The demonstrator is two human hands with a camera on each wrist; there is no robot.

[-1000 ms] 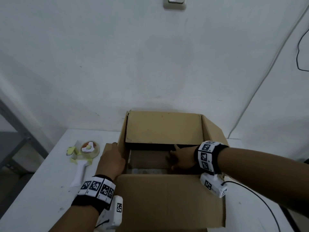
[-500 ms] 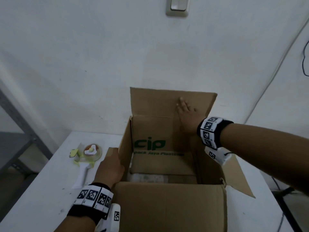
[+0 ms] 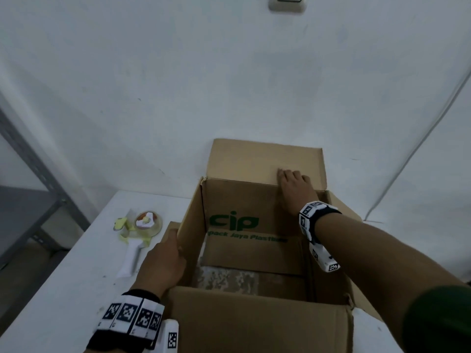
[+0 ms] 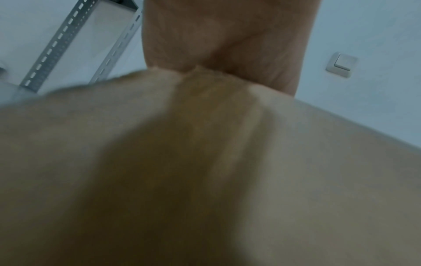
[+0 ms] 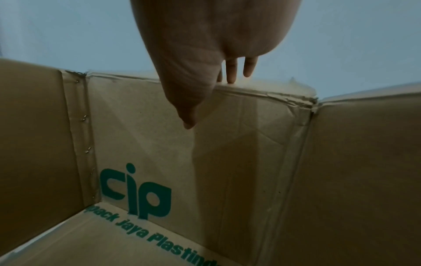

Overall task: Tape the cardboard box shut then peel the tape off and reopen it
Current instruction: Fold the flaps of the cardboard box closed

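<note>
The brown cardboard box (image 3: 254, 327) stands with its top wide open on the white table (image 3: 63, 289); green "cip" lettering shows on its inner far wall (image 5: 159, 135). My right hand (image 3: 293, 184) lies flat with straight fingers (image 5: 249, 68) against the upright far flap (image 3: 254, 161), near its fold. My left hand (image 3: 163, 261) rests on the left flap (image 3: 170, 226) at the box's left wall, fingers extended along it. The left wrist view shows only my palm (image 4: 227, 36) over blurred cardboard (image 4: 296, 180). A tape dispenser (image 3: 142, 230) with a white handle lies on the table left of the box.
The right flap (image 3: 367, 304) hangs outward. A white wall stands right behind the box, with a light switch (image 3: 288, 3) and a thin cable (image 3: 420, 149). A grey metal shelf frame (image 3: 25, 159) is beyond the table's left edge.
My right hand came out of the box and lifted the far flap from folded-in to upright, then slid slightly right along it. The right flap fell outward. My left hand stayed in place.
</note>
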